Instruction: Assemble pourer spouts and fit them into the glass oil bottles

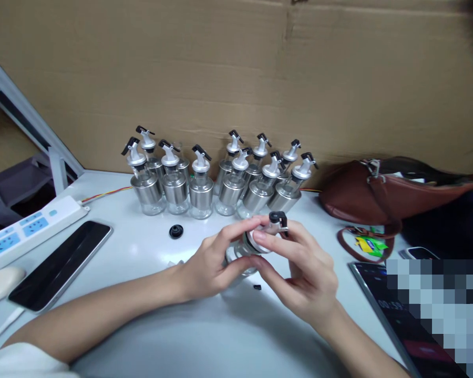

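Observation:
My left hand (207, 268) is wrapped round a clear glass oil bottle (234, 253), which is tilted over the table. My right hand (309, 270) grips the pourer top (275, 226) at the bottle's neck, its thumb and fingers closed round the silver collar. The pourer's black lever sticks up above the fingers. Much of the bottle is covered by both hands. On the table below lies a small black piece (257, 287). A round black cap (176, 231) rests to the left of my hands.
Behind stand several oil bottles (201, 195) with steel sleeves and lever pourers, against a cardboard wall (205, 68). A power strip (35, 228) and black phone (61, 265) lie left. On the right are a brown bag (350, 191), a yellow-green packet (370, 245) and a dark-screened device (398, 315).

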A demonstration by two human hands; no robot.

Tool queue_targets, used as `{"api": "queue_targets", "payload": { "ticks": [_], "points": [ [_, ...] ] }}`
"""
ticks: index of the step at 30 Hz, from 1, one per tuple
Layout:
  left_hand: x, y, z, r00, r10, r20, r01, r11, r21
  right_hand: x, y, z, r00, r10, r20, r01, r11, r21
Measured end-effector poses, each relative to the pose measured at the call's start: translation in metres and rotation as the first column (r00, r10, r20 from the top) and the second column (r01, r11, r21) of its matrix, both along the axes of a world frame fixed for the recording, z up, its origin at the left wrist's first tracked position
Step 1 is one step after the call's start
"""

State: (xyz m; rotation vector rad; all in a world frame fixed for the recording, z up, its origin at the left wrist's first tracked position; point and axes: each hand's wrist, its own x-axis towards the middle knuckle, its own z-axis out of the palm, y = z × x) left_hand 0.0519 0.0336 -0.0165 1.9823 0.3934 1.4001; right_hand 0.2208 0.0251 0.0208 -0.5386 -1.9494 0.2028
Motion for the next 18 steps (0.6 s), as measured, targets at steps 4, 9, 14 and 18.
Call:
{"api": "queue_targets", "payload": {
  "ticks": [4, 9, 14, 18],
  "points": [
    [-0.001, -0.002, -0.004, 0.999, 0.049, -0.006, -0.049, 0.999, 0.001, -0.001, 0.0, -0.002, 1.0, -0.004, 0.017, 0.004, 1.0, 0.008],
    [-0.001, -0.002, -0.01, 0.993, 0.117, -0.007, -0.117, 0.993, 0.006, -0.005, 0.0, -0.007, 1.0, -0.007, 0.016, 0.007, 1.0, 0.02],
    [-0.004, 0.004, -0.002, 0.999, 0.042, 0.01, -0.043, 0.994, 0.096, -0.008, -0.002, -0.015, 0.999, -0.03, -0.011, 0.031, 0.997, 0.073],
    [-0.006, 0.007, 0.003, 0.999, 0.029, -0.022, -0.026, 0.994, 0.104, -0.007, -0.006, -0.016, 0.997, -0.083, -0.003, 0.083, 0.992, 0.095]
  ]
}}
